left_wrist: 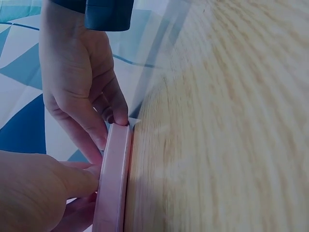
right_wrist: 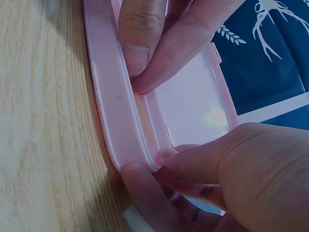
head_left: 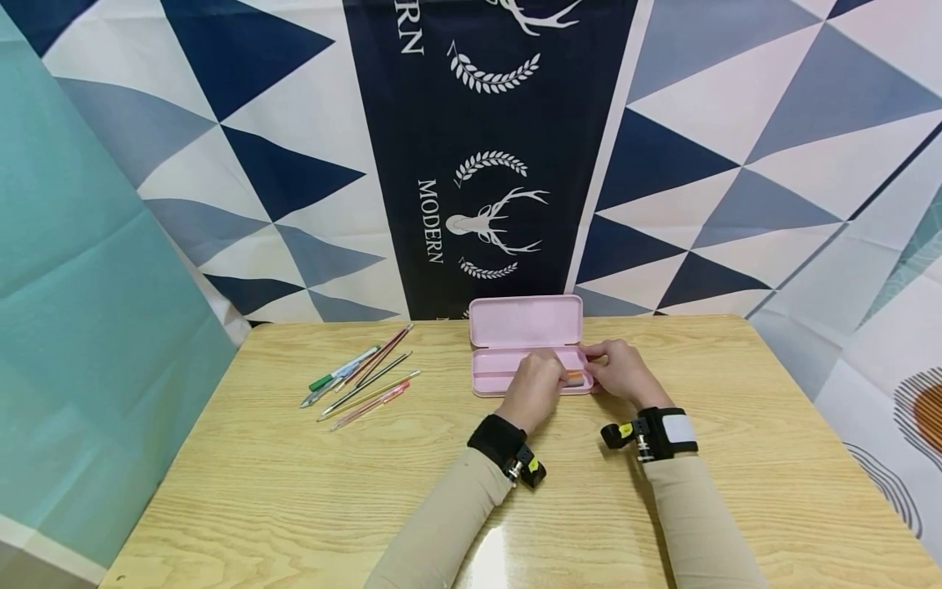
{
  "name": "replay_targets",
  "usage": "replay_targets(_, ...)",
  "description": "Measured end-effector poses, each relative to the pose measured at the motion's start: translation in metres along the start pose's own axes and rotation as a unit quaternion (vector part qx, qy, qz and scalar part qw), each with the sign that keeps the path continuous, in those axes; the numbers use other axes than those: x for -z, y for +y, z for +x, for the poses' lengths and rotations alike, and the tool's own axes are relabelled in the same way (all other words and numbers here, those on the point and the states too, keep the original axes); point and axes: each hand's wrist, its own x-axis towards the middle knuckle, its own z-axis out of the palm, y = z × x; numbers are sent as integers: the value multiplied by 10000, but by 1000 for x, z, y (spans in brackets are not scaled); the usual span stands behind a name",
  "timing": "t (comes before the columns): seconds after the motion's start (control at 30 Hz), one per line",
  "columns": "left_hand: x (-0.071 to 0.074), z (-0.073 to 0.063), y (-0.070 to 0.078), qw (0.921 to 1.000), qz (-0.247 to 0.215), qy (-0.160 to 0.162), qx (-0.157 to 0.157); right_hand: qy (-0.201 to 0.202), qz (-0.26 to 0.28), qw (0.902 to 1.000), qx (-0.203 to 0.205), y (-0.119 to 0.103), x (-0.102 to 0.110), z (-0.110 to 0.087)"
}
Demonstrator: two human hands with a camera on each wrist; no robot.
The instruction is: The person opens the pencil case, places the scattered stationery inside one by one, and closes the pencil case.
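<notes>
So I've got the pink pencil case (head_left: 500,361) sitting open just right of centre in the head view, long axis running left to right across the frame, lid (head_left: 526,321) tipped up on the far side. The bit I'd watch is the small orange item (head_left: 575,375) down in the near compartment, at the right end of the tray. It runs the same way as the case, snug along the front wall, and it pokes out rightward from beside my left hand (head_left: 537,380), so the left is the nearer one, practically on top of it. My right hand (head_left: 624,370) is just off the other end, and in the right wrist view it's got the case's end corner pinched, thumb up on the rim and a finger low on the outside. Left fingers are bent down into the tray with thumb and forefinger close together, but honestly I can't tell if they're gripping the orange thing or only touching next to it, the knuckles hide that end. Way I read it, any nudge would have to go along the compartment, not across, since the walls leave hardly any sideways room. The loose pens and pencils (head_left: 364,386) are well apart, left of centre in the head view.
</notes>
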Motion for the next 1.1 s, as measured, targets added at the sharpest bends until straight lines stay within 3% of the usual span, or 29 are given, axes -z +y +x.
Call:
replay_targets(0.27, 1, 0, 1, 10000, -54, 38, -28, 10, -11, 10000, 36, 1, 0, 0)
replay_targets(0.63, 1, 1, -1, 9998, -26, -194, 62, 19, -18, 10000, -3, 1, 0, 2)
replay_targets(1.1, 9, 2, 1, 9978, -487, -316, 318, 21, -18, 10000, 3, 2, 0, 2)
